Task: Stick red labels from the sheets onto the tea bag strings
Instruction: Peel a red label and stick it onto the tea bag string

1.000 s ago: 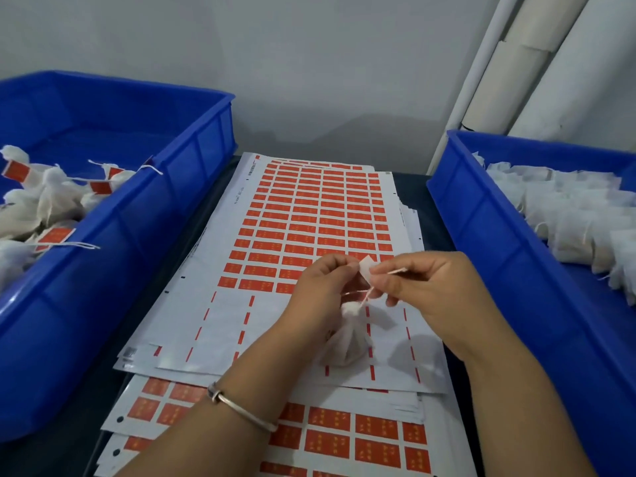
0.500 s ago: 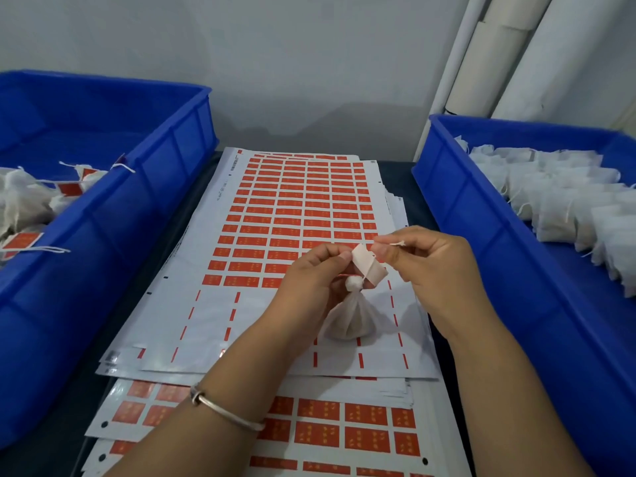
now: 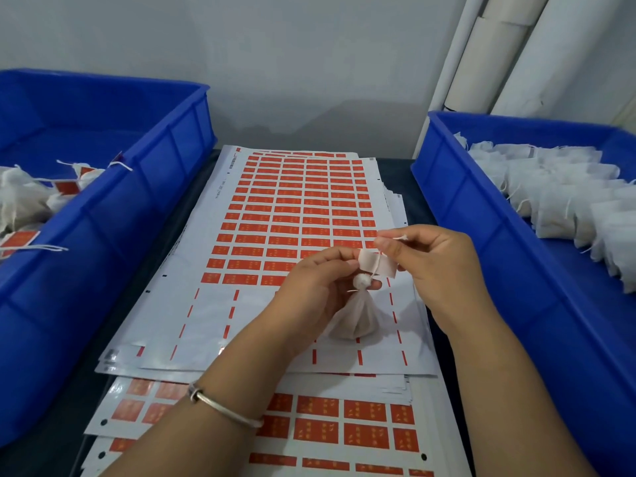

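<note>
Head view, left hand (image 3: 309, 287) fingers pinching label (image 3: 377, 265), right hand (image 3: 433, 259) fingers pinching string (image 3: 378, 258), print unreadable

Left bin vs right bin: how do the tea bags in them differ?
Tea bags in the left bin carry red labels on their strings; those in the right bin show bare strings. Left-bin bags lie loosely scattered, gathered at the neck; right-bin bags sit flat, overlapping in rows. Both bins are blue.

no legible text (labels (image 3: 303, 215) blurred)
</note>
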A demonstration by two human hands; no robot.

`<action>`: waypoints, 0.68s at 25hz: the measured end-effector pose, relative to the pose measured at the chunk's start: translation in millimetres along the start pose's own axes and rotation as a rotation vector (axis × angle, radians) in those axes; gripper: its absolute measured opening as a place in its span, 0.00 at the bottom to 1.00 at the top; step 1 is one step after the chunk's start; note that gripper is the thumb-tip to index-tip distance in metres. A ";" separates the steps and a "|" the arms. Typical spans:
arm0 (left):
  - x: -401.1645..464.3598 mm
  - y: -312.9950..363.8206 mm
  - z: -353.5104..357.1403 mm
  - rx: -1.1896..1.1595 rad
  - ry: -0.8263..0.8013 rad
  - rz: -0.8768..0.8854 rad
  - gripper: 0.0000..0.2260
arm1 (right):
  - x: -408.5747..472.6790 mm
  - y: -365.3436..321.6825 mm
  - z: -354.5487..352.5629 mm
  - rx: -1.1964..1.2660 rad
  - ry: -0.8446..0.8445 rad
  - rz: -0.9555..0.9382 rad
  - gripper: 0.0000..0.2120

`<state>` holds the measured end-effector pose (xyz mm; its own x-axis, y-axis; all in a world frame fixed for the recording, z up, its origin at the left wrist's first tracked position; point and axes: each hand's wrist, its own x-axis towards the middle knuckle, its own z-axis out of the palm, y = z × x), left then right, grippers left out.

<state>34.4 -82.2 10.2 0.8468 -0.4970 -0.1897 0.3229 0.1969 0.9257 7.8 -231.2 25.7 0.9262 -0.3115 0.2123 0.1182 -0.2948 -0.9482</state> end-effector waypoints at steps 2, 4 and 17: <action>-0.8 -0.6 -0.8 0.004 -0.020 0.022 0.10 | -0.3 0.0 -0.7 -0.003 0.009 0.004 0.04; -2.0 -0.6 -1.1 -0.033 -0.033 0.052 0.09 | -0.2 0.6 -1.6 -0.015 0.020 0.007 0.03; -0.5 -2.2 0.3 0.219 0.128 0.085 0.12 | -2.8 -6.9 -1.6 0.078 -0.125 0.015 0.12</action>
<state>33.2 -82.7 8.4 0.9179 -0.3730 -0.1356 0.1614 0.0387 0.9861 3.8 -229.7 32.0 0.9649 -0.1987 0.1715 0.1270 -0.2187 -0.9675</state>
